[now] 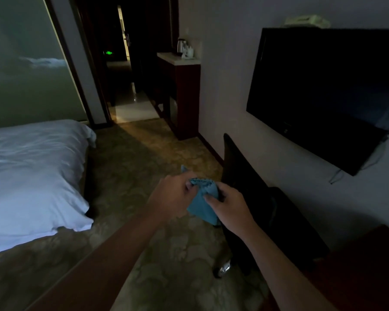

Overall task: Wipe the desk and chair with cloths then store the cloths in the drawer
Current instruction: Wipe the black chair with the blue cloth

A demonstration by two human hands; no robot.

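While both grip it low in the frame's centre, the left hand [174, 197] and right hand [230, 208] pinch the blue cloth [203, 204] beside the dark chair [263, 198].

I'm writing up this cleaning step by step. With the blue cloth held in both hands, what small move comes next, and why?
Probably lower the cloth onto the dark chair back just right of it. Both the left hand and right hand grip it in the air, touching no surface.

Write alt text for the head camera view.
Both hands, left hand and right hand, hold a blue cloth in a dim bedroom beside a dark chair. A white bed lies left; a television hangs right.
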